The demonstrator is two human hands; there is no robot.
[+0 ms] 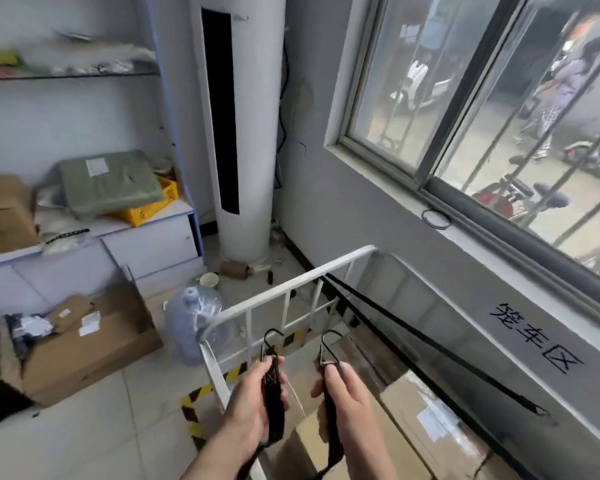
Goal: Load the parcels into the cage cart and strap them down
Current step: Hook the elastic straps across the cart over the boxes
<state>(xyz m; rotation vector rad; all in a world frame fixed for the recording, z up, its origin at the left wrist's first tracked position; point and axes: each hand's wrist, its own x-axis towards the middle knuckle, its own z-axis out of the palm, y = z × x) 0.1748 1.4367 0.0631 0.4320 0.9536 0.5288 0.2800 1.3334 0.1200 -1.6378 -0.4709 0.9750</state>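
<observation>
My left hand (253, 403) curls round one strap (273, 407) and my right hand (349, 400) grips a second strap (331, 424). The left hook (272, 339) and right hook (329, 341) point up, just short of the cart (291, 289) rail. Under my hands, parcels (430, 420) lie inside the cart. A third strap (430, 344) crosses them toward the wall side. Left of the rail is tiled floor (101, 441) with hazard tape (205, 393).

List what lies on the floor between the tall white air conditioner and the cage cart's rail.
Head view: a paper cup, a brown cardboard roll and a small dark object.
</observation>
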